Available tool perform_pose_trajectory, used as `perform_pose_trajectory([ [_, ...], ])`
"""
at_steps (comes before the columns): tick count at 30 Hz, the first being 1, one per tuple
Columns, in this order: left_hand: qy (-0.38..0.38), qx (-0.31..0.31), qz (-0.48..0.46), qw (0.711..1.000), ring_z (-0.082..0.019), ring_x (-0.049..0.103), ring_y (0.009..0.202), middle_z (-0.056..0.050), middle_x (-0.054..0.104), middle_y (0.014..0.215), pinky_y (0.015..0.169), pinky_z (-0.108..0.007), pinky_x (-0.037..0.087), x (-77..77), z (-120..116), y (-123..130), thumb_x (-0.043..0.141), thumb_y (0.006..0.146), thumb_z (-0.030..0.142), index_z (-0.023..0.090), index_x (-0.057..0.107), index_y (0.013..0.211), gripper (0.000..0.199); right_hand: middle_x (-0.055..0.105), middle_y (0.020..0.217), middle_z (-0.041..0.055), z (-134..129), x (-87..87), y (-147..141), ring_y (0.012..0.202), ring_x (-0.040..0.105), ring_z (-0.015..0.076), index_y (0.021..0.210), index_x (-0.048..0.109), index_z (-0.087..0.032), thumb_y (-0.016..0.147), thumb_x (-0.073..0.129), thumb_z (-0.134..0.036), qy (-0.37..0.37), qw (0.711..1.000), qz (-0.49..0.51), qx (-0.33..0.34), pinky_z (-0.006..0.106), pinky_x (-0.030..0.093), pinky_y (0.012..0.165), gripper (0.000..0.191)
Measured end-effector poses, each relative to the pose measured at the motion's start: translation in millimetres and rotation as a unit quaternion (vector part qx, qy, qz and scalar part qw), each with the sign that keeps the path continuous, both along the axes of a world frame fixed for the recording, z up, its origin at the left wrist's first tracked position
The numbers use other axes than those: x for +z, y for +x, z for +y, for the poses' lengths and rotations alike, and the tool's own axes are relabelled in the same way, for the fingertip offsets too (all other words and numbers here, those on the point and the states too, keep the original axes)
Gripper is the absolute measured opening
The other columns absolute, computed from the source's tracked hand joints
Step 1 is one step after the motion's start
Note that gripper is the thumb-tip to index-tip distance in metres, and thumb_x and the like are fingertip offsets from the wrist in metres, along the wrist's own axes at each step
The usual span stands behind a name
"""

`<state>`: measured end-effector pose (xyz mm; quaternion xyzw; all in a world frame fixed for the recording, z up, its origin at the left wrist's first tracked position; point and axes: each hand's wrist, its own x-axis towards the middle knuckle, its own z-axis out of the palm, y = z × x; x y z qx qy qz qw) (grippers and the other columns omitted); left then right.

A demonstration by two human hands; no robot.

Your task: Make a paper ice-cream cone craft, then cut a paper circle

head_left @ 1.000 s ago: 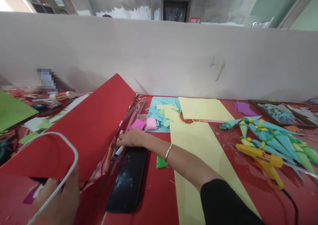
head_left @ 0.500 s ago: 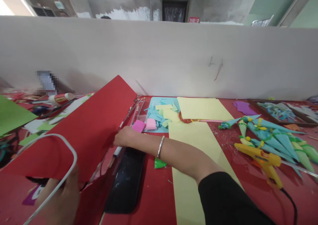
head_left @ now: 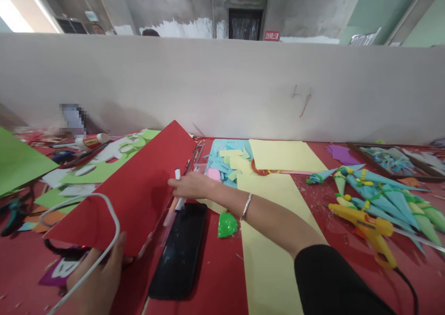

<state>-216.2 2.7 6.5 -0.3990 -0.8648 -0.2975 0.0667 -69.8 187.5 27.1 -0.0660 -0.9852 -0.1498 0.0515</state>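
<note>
My left hand grips the near edge of a large red card sheet, which is tilted up off the table; its fingers are partly hidden under the sheet. A white cable loops across that hand and the card. Beside the card's right edge, my right hand is closed on a white marker pen with a dark cap, its ends showing above and below the fingers. A black phone lies just below this hand. A pink block and a green packet lie near my right wrist.
Pale yellow sheets lie at centre, beside a blue tray of paper scraps. At right are a yellow glue gun, several blue paper cones and a dark box. Green cut-out paper lies left. A white partition stands behind.
My right hand has lifted slightly from the card's right edge, and the marker now shows in it. The red card has shifted right and lower, uncovering more green paper.
</note>
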Motion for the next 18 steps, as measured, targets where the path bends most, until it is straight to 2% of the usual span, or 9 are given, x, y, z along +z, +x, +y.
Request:
perform_pose_trajectory([
  [3, -0.065, 0.006, -0.078, 0.995, -0.016, 0.042, 0.036, 0.004, 0.049, 0.031, 0.043, -0.024, 0.033, 6.1, 3.0, 2.7, 0.052, 0.064, 0.037, 0.024, 0.048, 0.035, 0.032, 0.056, 0.106, 0.0104, 11.0, -0.7, 15.2, 0.078, 0.064, 0.0187, 0.089, 0.062, -0.015, 0.089, 0.037, -0.012, 0.010, 0.998, 0.022, -0.052, 0.031, 0.049, 0.055, 0.025],
  [6, -0.072, 0.015, -0.095, 0.993, -0.017, 0.044, 0.037, 0.004, 0.050, 0.031, 0.042, -0.024, 0.032, 10.3, 5.1, 6.1, 0.051, 0.065, 0.037, 0.024, 0.049, 0.035, 0.032, 0.053, 0.110, 0.0136, 16.6, -1.6, 22.2, 0.081, 0.062, 0.0198, 0.098, 0.059, -0.013, 0.091, 0.034, -0.013, 0.009, 0.996, 0.038, -0.075, 0.031, 0.048, 0.055, 0.026],
  [9, -0.076, 0.016, -0.056, 0.995, -0.018, 0.046, 0.040, 0.004, 0.047, 0.033, 0.044, -0.025, 0.031, 10.9, 2.2, 9.3, 0.050, 0.068, 0.036, 0.023, 0.047, 0.039, 0.032, 0.048, 0.120, 0.0111, 12.0, -1.8, 22.2, 0.089, 0.058, 0.0186, 0.101, 0.058, -0.018, 0.092, 0.034, -0.014, -0.004, 0.999, 0.029, -0.032, 0.029, 0.045, 0.054, 0.026],
  [13, -0.070, -0.044, 0.020, 0.996, -0.019, 0.051, 0.051, 0.002, 0.049, 0.043, 0.048, -0.027, 0.031, 9.1, -5.0, 13.4, 0.040, 0.080, 0.038, 0.023, 0.044, 0.047, 0.036, 0.052, 0.118, 0.0041, 1.8, -2.3, 22.5, 0.093, 0.054, 0.0150, 0.102, 0.058, -0.024, 0.088, 0.041, -0.009, -0.037, 0.999, 0.001, 0.032, 0.023, 0.038, 0.047, 0.026],
  [15, -0.060, -0.051, 0.016, 0.997, -0.020, 0.053, 0.055, 0.001, 0.050, 0.045, 0.049, -0.027, 0.031, 8.4, -5.5, 14.1, 0.041, 0.079, 0.036, 0.023, 0.043, 0.049, 0.033, 0.056, 0.110, 0.0035, 0.9, -2.9, 25.8, 0.093, 0.054, 0.0153, 0.103, 0.057, -0.024, 0.087, 0.043, -0.008, -0.051, 0.998, 0.000, 0.035, 0.023, 0.035, 0.047, 0.027],
  [18, -0.053, -0.013, -0.028, 0.998, -0.020, 0.054, 0.056, 0.002, 0.048, 0.042, 0.050, -0.026, 0.032, 7.7, -2.1, 12.4, 0.048, 0.073, 0.033, 0.022, 0.043, 0.048, 0.028, 0.060, 0.101, 0.0049, 7.3, -1.7, 36.0, 0.091, 0.054, 0.0164, 0.099, 0.059, -0.020, 0.087, 0.042, -0.006, -0.070, 0.997, 0.022, 0.008, 0.024, 0.037, 0.052, 0.025],
])
